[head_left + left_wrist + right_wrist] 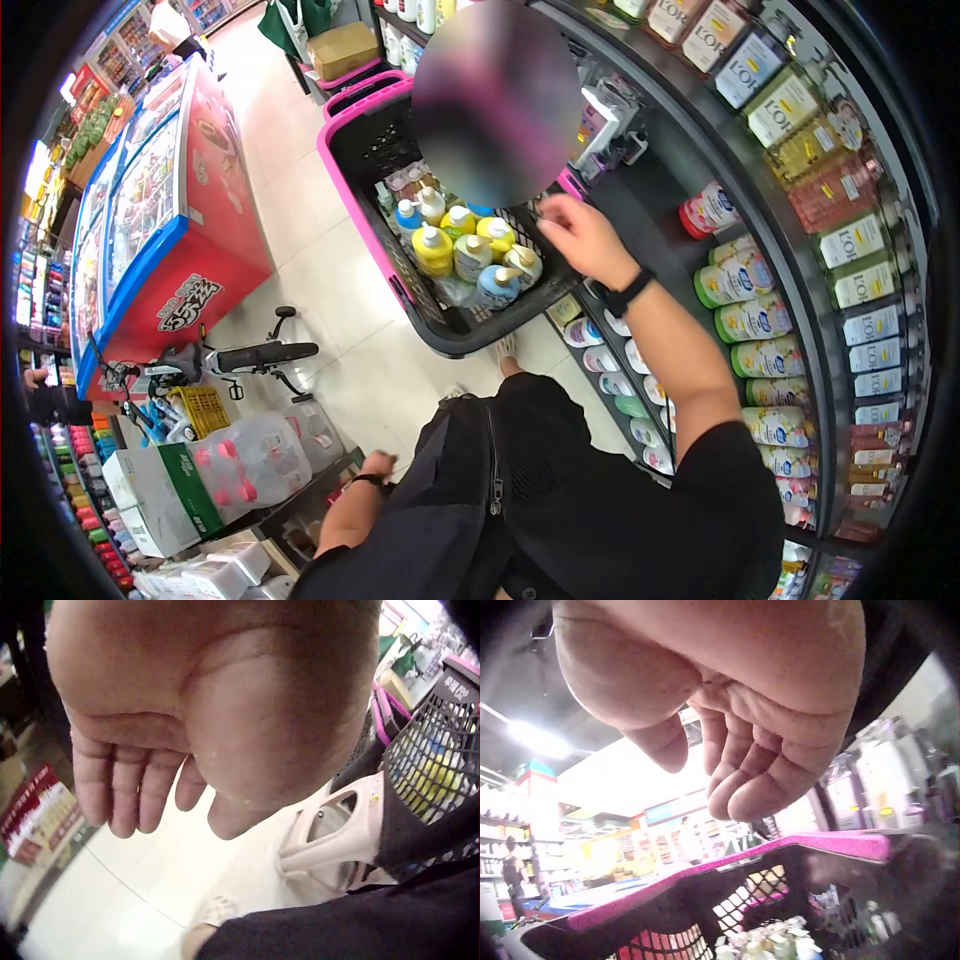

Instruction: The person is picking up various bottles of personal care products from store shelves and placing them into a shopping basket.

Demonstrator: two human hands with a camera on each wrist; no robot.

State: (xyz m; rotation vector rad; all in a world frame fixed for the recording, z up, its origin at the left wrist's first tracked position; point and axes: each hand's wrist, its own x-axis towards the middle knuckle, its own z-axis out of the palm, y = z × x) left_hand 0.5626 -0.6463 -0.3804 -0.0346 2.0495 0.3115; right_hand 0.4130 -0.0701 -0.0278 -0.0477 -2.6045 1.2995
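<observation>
A black basket with a pink edge [455,343] stands ahead, holding several pump bottles, among them a yellow bottle [433,254] and a blue bottle [498,288]. My right hand [592,245] is over the basket's right side, its fingers loosely bent and nothing in them. In the right wrist view, the pink rim [735,859] runs below those fingers. Low at my side hangs my left hand [378,465], empty, its fingers [127,787] relaxed in the left wrist view. A blurred disc hides the basket's far right part in the head view.
Shelves with green-capped tubs [745,278] and boxed bottles [860,245] line the right. On the left are a red freezer [215,255], a small bicycle [265,355] and a white-green carton [165,497]. A pale plastic stool [337,844] shows beneath the basket in the left wrist view.
</observation>
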